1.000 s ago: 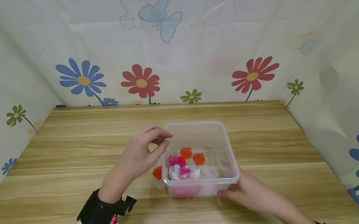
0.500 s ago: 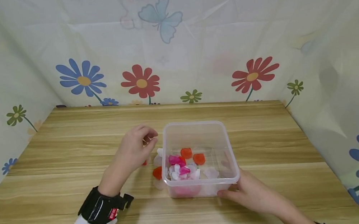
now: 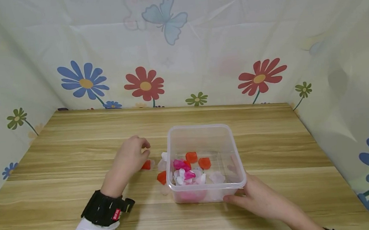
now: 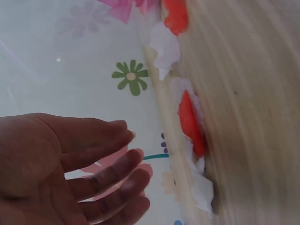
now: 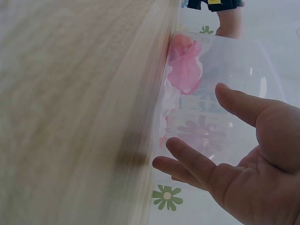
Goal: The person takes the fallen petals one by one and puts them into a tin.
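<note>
A clear plastic box (image 3: 208, 187) stands on the table, with orange-red petals (image 3: 204, 163), magenta petals (image 3: 180, 164) and several white ones inside. My right hand (image 3: 257, 198) rests against its near right corner, thumb and fingers extended and spread in the right wrist view. Left of the box, my left hand (image 3: 129, 161) hovers low above the table with loosely bent fingers and nothing between them. Just under it lies a red petal (image 3: 146, 165); in the left wrist view this red petal (image 4: 190, 122) sits among white petals (image 4: 165, 47).
Against the box's left side lie another red petal (image 3: 162, 177) and a white petal (image 3: 162, 164). The wooden table (image 3: 256, 130) is bounded by a flower-printed curtain (image 3: 198, 54) at the back and both sides. A black strap (image 3: 103, 208) wraps the left wrist.
My left hand has moved left and lower, from the box's left rim to the loose petals, uncovering the red and white ones. The right hand and box have stayed put.
</note>
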Tool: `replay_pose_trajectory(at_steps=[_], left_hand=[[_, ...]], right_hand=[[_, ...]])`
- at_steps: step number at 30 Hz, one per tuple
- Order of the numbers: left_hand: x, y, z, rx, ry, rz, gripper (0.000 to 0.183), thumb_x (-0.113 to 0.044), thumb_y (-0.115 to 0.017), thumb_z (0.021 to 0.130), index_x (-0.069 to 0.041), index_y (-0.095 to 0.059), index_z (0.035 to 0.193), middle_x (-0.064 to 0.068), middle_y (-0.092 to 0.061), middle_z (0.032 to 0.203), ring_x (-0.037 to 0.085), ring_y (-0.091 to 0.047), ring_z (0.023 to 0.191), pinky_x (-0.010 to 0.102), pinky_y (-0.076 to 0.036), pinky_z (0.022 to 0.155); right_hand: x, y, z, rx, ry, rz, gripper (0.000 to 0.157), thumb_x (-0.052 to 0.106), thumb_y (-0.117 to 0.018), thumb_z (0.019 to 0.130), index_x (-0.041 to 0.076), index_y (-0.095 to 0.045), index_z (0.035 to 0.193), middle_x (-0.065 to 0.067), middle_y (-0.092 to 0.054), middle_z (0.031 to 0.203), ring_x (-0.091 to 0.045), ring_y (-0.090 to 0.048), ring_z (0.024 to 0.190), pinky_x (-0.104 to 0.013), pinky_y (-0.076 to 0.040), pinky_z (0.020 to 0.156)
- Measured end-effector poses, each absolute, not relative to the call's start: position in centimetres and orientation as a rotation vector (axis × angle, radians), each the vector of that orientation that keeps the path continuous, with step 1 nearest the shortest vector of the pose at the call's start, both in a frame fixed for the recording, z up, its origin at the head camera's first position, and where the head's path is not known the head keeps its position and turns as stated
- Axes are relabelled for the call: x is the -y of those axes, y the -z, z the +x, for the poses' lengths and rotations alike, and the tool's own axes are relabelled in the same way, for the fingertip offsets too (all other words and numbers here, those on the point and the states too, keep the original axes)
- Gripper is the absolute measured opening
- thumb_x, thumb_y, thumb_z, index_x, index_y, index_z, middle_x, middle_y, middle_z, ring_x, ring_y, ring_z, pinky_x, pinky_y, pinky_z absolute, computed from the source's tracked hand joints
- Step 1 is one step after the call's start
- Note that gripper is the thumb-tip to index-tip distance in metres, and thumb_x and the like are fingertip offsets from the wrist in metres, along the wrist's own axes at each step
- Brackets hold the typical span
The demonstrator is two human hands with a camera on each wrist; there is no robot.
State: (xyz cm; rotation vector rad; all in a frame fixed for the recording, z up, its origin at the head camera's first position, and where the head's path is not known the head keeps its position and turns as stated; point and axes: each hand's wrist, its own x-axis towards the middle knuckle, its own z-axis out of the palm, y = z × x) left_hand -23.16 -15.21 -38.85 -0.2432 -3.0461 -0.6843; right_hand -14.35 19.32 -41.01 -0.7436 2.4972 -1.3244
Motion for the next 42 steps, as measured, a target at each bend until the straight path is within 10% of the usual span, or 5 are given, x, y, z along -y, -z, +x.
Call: replay_pose_trajectory(at_steps=[42], left_hand=[[18.1,39.5,-23.6,3.198,0.523,-0.209,0.01,0.009,-0.064,0.075,0.0,-0.061,0.078,0.006,-0.054,0.076,0.021,-0.049,0.068,0.029,-0.041,0.058]], right_hand=[[-19.3,41.1,-14.5,-2.521,1.289,-0.75,0.075,0.01,-0.075,0.088,0.007,-0.029,0.147,-0.009,-0.056,0.127,-0.019,-0.059,0.113,-0.025,-0.046,0.091]])
